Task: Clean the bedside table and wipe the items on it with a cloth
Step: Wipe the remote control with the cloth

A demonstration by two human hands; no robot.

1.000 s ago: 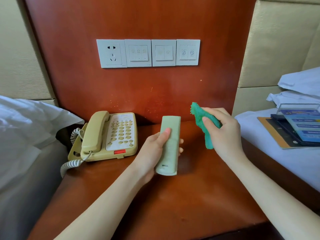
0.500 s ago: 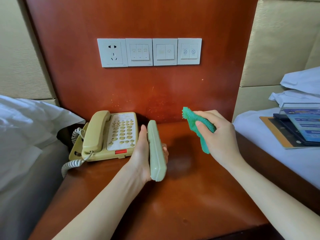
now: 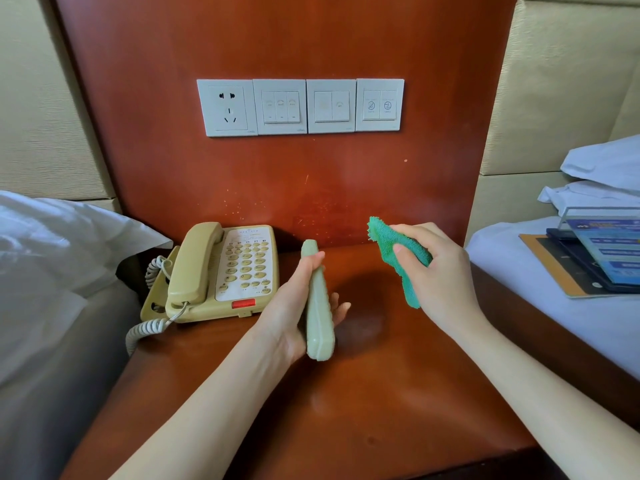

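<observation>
The left hand (image 3: 294, 317) grips the remote control (image 3: 318, 306) edge-up above the bedside table (image 3: 398, 410); the right hand (image 3: 440, 275) clutches the green cloth (image 3: 388, 244), apart. Wiping the remote likely comes next, needing contact.

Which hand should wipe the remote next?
Probably the right hand: it already grips the fuzzy green cloth, while the left hand holds the pale green remote control on edge.

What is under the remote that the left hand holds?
The remote is lifted, held on edge by the left hand. Under it is bare table with a dark shadow. The remote's button face cannot be seen.
</observation>
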